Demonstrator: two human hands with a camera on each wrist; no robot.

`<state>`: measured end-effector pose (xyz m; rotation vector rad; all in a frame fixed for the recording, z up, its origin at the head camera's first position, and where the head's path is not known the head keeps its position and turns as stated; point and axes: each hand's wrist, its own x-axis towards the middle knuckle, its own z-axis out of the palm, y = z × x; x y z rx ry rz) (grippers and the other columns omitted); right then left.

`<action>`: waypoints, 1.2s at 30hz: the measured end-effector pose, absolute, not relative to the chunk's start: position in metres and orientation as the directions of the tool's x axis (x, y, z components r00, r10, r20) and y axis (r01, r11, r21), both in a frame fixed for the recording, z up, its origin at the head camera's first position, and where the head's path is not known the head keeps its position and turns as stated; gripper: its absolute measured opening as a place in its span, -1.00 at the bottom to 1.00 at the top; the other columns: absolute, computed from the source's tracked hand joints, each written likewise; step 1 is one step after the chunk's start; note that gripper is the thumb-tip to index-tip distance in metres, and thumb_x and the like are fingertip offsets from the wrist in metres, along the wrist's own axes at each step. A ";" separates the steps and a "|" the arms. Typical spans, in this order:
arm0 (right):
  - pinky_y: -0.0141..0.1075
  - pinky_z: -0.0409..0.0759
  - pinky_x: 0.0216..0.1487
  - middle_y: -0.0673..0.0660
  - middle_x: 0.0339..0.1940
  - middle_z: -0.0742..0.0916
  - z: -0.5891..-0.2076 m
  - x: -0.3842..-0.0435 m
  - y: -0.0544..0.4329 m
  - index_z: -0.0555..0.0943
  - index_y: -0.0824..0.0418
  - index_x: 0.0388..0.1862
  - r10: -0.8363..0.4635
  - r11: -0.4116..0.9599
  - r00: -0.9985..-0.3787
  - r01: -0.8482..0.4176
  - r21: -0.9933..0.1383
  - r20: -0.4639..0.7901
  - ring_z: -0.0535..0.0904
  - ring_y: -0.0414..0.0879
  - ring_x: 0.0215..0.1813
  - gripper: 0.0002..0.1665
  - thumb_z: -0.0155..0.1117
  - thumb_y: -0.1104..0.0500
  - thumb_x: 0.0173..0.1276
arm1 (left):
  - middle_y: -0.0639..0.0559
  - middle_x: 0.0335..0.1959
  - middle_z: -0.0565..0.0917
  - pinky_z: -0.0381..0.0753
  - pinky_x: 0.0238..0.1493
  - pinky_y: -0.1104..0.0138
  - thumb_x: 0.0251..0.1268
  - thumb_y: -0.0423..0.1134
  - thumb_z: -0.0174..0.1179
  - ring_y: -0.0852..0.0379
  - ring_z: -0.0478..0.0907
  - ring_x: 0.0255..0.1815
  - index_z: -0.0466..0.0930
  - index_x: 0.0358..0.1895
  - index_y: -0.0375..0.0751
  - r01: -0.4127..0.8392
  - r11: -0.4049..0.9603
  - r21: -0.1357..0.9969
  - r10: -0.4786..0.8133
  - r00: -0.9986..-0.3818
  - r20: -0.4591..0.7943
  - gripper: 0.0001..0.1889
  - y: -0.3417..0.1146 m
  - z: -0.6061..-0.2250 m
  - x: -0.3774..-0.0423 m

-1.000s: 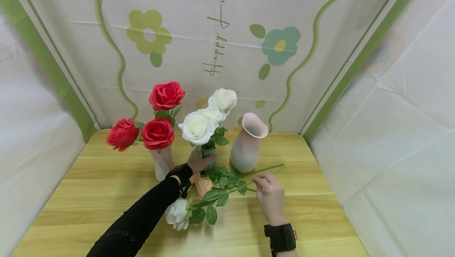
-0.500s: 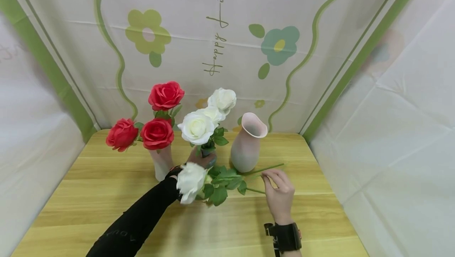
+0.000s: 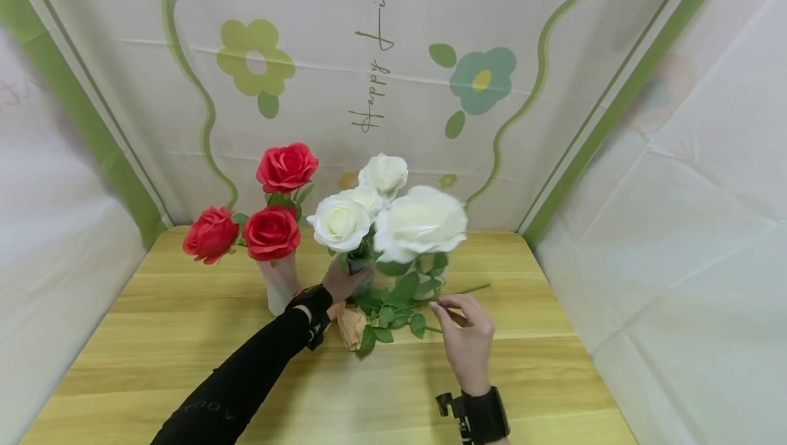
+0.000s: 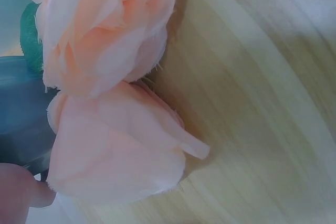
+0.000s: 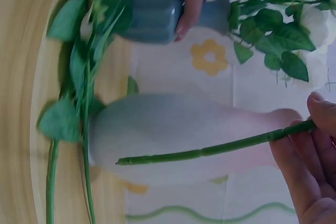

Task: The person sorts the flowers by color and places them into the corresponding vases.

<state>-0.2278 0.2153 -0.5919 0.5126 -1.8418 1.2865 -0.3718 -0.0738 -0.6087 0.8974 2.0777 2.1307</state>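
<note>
My left hand point(image 3: 344, 279) grips the neck of a blue-grey vase point(image 5: 155, 14) that holds several white roses point(image 3: 340, 221). Between the thumb and fingers of my right hand point(image 3: 468, 335), the green stem point(image 5: 210, 149) of another white rose point(image 3: 421, 223) is pinched. Its bloom is raised, slightly blurred, and hides most of a pink-and-grey vase point(image 5: 168, 124) in the head view. The stem's lower end points down across the front of that vase in the right wrist view. Below my left hand, peach roses point(image 4: 115, 145) lie on the table with leafy stems point(image 5: 86, 129).
To the left, a pale pink vase point(image 3: 279, 284) holds red roses point(image 3: 272, 232). Everything stands on a wood-grain table point(image 3: 344, 404). A white printed cloth point(image 3: 332, 35) hangs behind, and white side cloths point(image 3: 688, 240) flank the table.
My right hand has lifted the white rose from the tabletop and turned it upright, its bloom moving right and up past the left hand. The left hand keeps its grip on the blue-grey vase.
</note>
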 end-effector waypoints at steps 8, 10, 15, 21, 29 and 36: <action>-0.03 0.70 -0.08 0.31 -0.03 0.62 -0.602 -0.234 0.202 0.63 0.33 0.02 0.158 0.144 -0.700 -0.681 -0.718 0.696 0.58 0.22 0.00 -0.63 0.38 0.49 0.24 | -0.35 0.36 0.29 0.17 0.45 -0.01 0.39 -0.43 0.21 -0.32 0.21 0.39 0.19 0.40 -0.35 0.329 0.155 0.931 0.280 -0.919 0.278 -0.41 -0.063 -0.502 -0.302; 0.00 0.70 -0.09 0.34 -0.03 0.62 -0.601 -0.236 0.199 0.62 0.36 0.03 0.161 0.097 -0.707 -0.683 -0.724 0.688 0.58 0.23 -0.01 -0.63 0.35 0.51 0.24 | -0.34 0.36 0.31 0.15 0.46 0.01 0.40 -0.39 0.22 -0.30 0.21 0.40 0.21 0.40 -0.34 0.304 0.145 0.942 0.279 -0.926 0.256 -0.42 -0.063 -0.503 -0.305; 0.03 0.68 -0.07 0.36 -0.03 0.61 -0.602 -0.244 0.191 0.58 0.39 0.06 0.160 0.025 -0.710 -0.691 -0.722 0.685 0.59 0.23 -0.03 -0.62 0.32 0.53 0.26 | -0.23 0.29 0.40 0.22 0.44 0.07 0.40 -0.25 0.26 -0.19 0.29 0.36 0.30 0.35 -0.25 0.319 0.181 0.930 0.290 -0.921 0.259 -0.47 -0.065 -0.522 -0.318; -0.09 0.71 -0.10 0.29 -0.14 0.66 -0.531 -0.222 0.165 0.63 0.37 -0.05 0.154 0.025 -0.698 -0.705 -0.708 0.700 0.65 0.10 -0.16 -0.72 0.34 0.51 0.26 | -0.23 0.24 0.44 0.27 0.40 0.05 0.39 -0.23 0.27 -0.19 0.34 0.32 0.34 0.31 -0.26 0.340 0.204 0.918 0.292 -0.916 0.274 -0.49 -0.066 -0.529 -0.322; -0.23 0.73 -0.27 0.32 -0.27 0.66 -0.452 -0.192 0.137 0.61 0.43 -0.15 0.264 -0.048 -0.701 -0.696 -0.717 0.663 0.65 0.04 -0.33 -0.84 0.33 0.47 0.29 | -0.26 0.27 0.42 0.27 0.40 0.04 0.40 -0.27 0.25 -0.21 0.33 0.32 0.32 0.33 -0.29 0.342 0.173 0.924 0.289 -0.914 0.285 -0.49 -0.065 -0.529 -0.321; -0.18 0.73 -0.25 0.40 -0.30 0.63 -0.441 -0.191 0.133 0.59 0.54 -0.11 0.327 -0.013 -0.755 -0.605 -0.796 0.568 0.64 0.07 -0.32 -0.81 0.31 0.49 0.30 | -0.26 0.24 0.45 0.29 0.39 0.04 0.39 -0.31 0.26 -0.22 0.34 0.31 0.36 0.30 -0.31 0.333 0.181 0.925 0.291 -0.917 0.273 -0.52 -0.065 -0.521 -0.317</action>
